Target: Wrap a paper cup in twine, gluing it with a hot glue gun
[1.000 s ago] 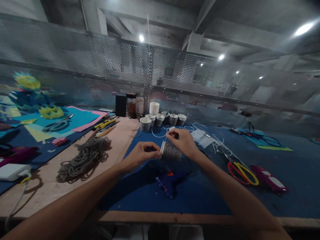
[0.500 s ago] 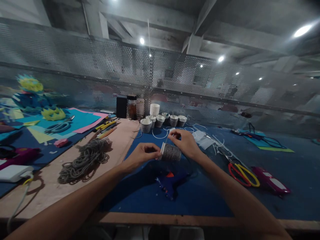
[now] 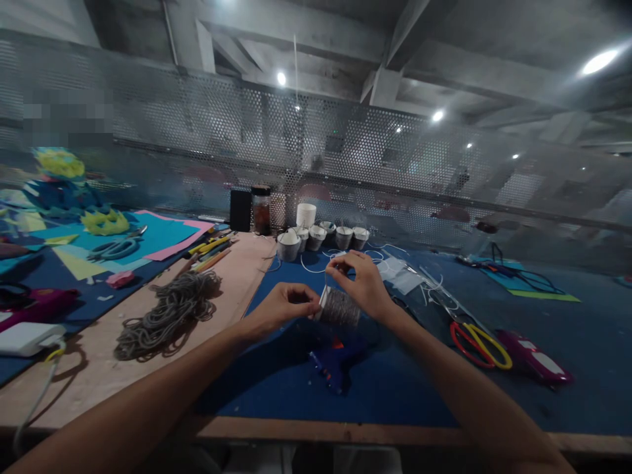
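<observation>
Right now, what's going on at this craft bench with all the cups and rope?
A person holds a small cup wrapped in grey cord on its side above the blue mat. The left hand grips its open end, and the right hand pinches a thin strand above it. A blue glue gun lies just below. A loose pile of grey rope sits to the left, red-and-yellow scissors to the right, and a row of small cups behind.

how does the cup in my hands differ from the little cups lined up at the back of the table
The held cup lies on its side between both hands, wrapped in grey cord; the row of cups stands upright on the table, showing pale walls. Both are small paper-type cups.
</observation>
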Available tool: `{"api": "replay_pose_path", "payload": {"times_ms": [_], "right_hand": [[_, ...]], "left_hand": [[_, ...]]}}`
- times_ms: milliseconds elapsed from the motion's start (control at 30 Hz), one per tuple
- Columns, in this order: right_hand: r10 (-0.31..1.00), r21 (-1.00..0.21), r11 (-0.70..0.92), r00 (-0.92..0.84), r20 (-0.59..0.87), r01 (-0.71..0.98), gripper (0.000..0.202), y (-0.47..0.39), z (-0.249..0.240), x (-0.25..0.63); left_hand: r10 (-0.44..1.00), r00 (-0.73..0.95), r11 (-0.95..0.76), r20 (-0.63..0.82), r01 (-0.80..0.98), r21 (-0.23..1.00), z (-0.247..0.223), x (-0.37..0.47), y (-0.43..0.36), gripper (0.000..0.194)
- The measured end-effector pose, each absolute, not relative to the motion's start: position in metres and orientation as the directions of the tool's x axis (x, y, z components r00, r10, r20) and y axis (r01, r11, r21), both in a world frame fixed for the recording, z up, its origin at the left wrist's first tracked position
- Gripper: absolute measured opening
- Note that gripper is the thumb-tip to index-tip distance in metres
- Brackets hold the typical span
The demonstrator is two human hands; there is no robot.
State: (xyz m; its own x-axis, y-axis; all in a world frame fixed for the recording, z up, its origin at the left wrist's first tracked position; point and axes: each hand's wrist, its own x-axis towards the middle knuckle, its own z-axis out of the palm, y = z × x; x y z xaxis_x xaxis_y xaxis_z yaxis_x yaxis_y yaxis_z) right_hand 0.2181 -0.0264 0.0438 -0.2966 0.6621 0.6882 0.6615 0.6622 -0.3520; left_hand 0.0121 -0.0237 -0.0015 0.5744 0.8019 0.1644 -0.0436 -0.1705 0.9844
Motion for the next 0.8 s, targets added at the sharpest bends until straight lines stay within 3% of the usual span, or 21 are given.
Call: {"api": "replay_pose_path", "payload": {"times_ms": [200,800], "right_hand": [[0.633,-0.331,0.687,-0.308,0.710,0.647,0.006,-0.030,0.046,0.217],[0.829,-0.463,0.494,-0.239,0.505,0.736,0.013,-0.015,0.034,0.235]], "left_hand": [[0.801,0.577,-0.161,0.158,-0.047,0.986,-0.002,0.012,-0.024,0.019],[0.814,0.545,-0.220,0.198,-0.025,0.975,0.000,0.008,-0.022,0.020]]}}
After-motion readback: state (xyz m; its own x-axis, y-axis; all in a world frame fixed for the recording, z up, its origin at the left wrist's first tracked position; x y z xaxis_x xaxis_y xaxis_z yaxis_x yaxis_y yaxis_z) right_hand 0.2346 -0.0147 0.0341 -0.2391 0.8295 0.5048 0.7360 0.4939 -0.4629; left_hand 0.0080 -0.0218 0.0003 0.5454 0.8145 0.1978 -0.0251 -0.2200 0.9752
